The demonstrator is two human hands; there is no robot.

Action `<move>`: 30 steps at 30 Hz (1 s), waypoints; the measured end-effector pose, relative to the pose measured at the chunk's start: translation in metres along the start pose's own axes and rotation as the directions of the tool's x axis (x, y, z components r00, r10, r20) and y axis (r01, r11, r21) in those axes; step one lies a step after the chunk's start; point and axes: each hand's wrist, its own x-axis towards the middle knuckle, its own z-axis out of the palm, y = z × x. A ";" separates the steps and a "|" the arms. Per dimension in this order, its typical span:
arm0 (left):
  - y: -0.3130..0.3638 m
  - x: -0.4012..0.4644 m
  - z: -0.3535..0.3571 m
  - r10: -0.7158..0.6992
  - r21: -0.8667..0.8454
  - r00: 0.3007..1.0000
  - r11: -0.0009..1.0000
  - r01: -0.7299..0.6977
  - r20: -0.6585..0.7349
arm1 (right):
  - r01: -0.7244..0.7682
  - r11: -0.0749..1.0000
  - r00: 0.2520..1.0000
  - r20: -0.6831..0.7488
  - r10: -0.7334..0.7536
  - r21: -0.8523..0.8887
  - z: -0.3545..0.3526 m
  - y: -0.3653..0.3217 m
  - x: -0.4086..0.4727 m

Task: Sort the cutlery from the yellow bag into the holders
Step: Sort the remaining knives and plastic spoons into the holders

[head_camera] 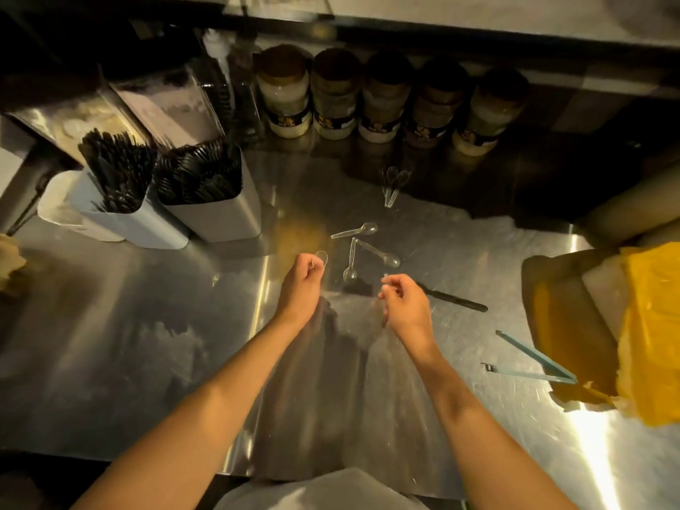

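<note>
My left hand point(303, 279) pinches a clear plastic spoon point(321, 256) just above the steel counter. My right hand point(404, 298) has its fingers curled round something small and clear point(385, 283); what it is I cannot tell. Three clear spoons point(362, 248) lie loose on the counter just beyond both hands, and two more point(393, 184) lie farther back. The yellow bag point(647, 325) sits at the right edge. Two white holders stand at the back left, one point(114, 185) full of black cutlery, the other point(206, 189) full of black spoons.
A row of lidded jars point(386, 101) lines the back of the steel counter point(147, 325). A black knife point(454, 298) lies right of my right hand. Clear tongs point(533, 362) lie in front of the bag. Clear bins point(173, 101) stand behind the holders.
</note>
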 end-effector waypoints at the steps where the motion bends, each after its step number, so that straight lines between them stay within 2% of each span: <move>1: 0.008 0.009 0.002 -0.023 0.045 1.000 0.999 0.023 0.006 | 0.052 0.993 0.998 -0.022 -0.055 -0.109 0.001 -0.006 0.013; 4: 0.021 0.035 0.011 -0.043 0.268 0.998 0.963 0.029 0.046 | 0.103 0.898 0.993 -0.005 -0.116 -0.429 0.005 -0.022 0.049; 7: 0.026 0.061 0.022 -0.052 0.457 0.993 0.890 -0.002 0.107 | 0.126 0.805 0.992 0.058 -0.113 -0.580 0.011 -0.035 0.077; 9: 0.029 0.077 0.029 -0.065 0.539 0.988 0.842 -0.019 0.137 | 0.197 0.761 0.980 0.131 -0.147 -0.618 0.013 -0.034 0.090; 14: 0.031 0.103 0.040 -0.053 0.599 0.992 0.800 -0.029 0.118 | 0.228 0.597 0.970 0.231 -0.072 -0.770 0.013 -0.032 0.112; 19: 0.036 0.114 0.045 -0.091 0.627 0.992 0.779 0.014 0.091 | 0.224 0.616 0.974 0.187 -0.125 -0.755 0.007 -0.025 0.125; 22: 0.039 0.116 0.045 -0.115 0.632 0.989 0.774 0.028 0.097 | 0.129 0.743 0.991 0.106 -0.078 -0.657 0.006 -0.027 0.134; 24: 0.039 0.115 0.047 -0.115 0.628 0.990 0.777 0.037 0.084 | 0.062 0.887 0.998 0.020 -0.060 -0.457 0.006 -0.030 0.144; 26: 0.039 0.112 0.049 -0.103 0.600 0.993 0.799 0.047 0.059 | -0.023 0.975 0.998 -0.062 0.009 -0.219 0.006 -0.036 0.158; 28: 0.037 0.109 0.052 -0.104 0.589 0.993 0.807 0.049 0.060 | -0.123 0.992 0.983 -0.131 0.127 0.039 0.008 -0.048 0.174; 30: 0.038 0.109 0.053 -0.115 0.622 0.992 0.780 0.059 0.050 | -0.159 0.982 0.966 -0.190 0.175 0.100 0.010 -0.062 0.191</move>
